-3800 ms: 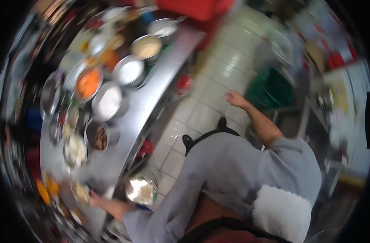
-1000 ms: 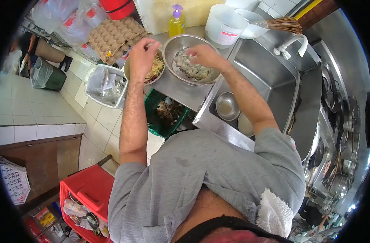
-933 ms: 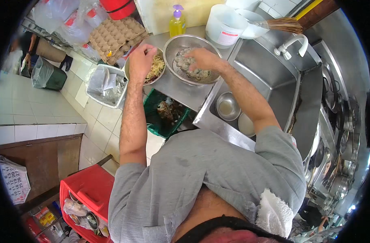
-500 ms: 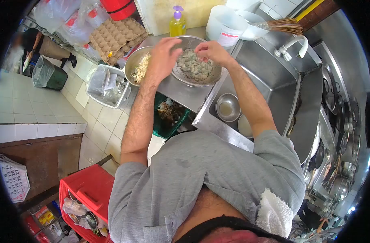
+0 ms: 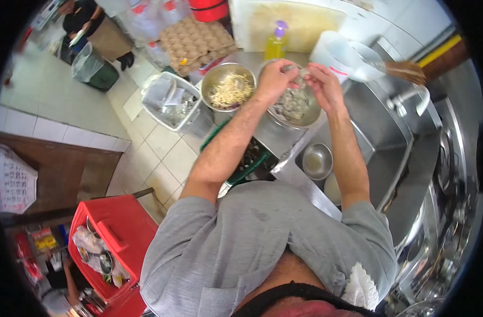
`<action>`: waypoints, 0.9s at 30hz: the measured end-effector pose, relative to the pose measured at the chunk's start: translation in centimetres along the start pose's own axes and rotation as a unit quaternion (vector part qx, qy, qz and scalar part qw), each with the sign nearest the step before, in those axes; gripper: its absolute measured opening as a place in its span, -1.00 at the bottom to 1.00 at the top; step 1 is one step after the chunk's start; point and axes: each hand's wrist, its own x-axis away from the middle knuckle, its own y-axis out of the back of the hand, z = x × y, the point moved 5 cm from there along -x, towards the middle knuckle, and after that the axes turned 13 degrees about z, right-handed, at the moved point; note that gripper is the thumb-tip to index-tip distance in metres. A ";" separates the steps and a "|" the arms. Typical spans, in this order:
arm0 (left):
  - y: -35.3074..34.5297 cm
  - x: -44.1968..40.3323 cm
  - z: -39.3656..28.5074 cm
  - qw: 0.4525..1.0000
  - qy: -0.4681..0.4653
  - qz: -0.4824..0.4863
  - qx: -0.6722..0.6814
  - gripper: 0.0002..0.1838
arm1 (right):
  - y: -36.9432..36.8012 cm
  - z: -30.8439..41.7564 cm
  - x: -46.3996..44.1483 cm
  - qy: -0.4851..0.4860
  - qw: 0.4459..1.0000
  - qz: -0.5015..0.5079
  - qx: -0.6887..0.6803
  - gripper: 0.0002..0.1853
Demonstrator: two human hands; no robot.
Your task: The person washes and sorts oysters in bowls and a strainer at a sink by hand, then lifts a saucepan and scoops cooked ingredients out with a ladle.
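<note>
Over the bowl (image 5: 310, 117), the left hand (image 5: 276, 83) is pinching a grey piece (image 5: 290, 68) in its fingers; the right hand's (image 5: 327, 89) grip I cannot tell. Wetness could be making it slip.

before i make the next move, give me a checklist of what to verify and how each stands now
1. Hands over the work: ok, left hand and right hand are both above the grey pieces.
2. Firm grip: cannot tell, something grey shows between the hands, but which one holds it is unclear.
3. Bowl of pale strips beside them, upright: ok.
4. Green bin fully uncovered: not ok, the left forearm hides part of it.
5. Sink free of dishes: not ok, a metal bowl sits in it.
</note>
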 end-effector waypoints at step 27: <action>2.5 1.1 -2.6 0.986 -0.052 0.003 0.157 -0.71 | -6.9 1.9 -2.1 0.099 0.917 -0.021 0.385 -0.74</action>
